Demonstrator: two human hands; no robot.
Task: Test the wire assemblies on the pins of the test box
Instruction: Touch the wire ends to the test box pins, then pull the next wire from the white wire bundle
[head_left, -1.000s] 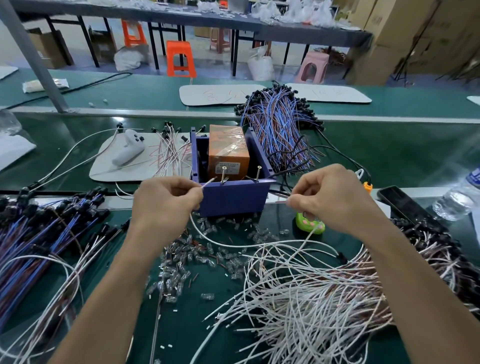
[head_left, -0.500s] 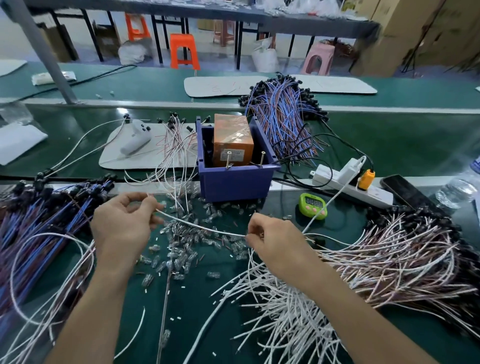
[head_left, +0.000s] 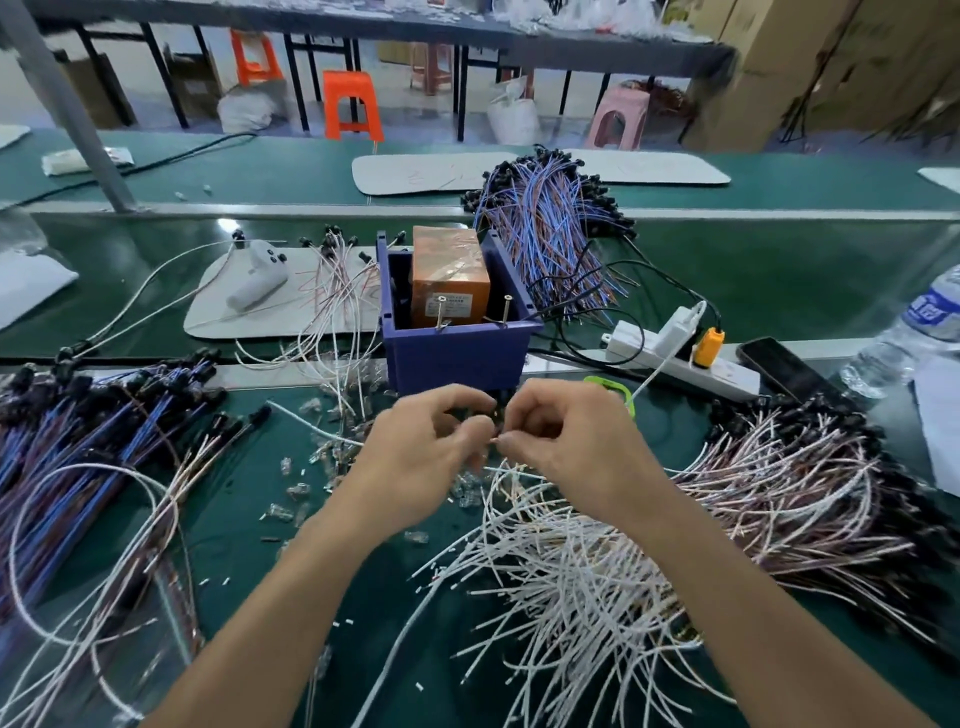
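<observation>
left hand (head_left: 431, 460), right hand (head_left: 569, 447) pinch white wire (head_left: 311, 424) (fingers curled), test box (head_left: 452, 358) just beyond

**Narrow lane to the test box (head_left: 457, 358)**

Walled left by blue wire bundle (head_left: 78, 457), right by white wire heap (head_left: 597, 571). Passable over bare desk (head_left: 234, 545) between, through scattered clear connectors (head_left: 283, 513). Beyond right: power strip (head_left: 680, 361), phone (head_left: 774, 364).

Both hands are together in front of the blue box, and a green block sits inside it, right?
No. The head view shows the block inside the blue box is orange, not green. The left hand and right hand are together in front of it.
</observation>
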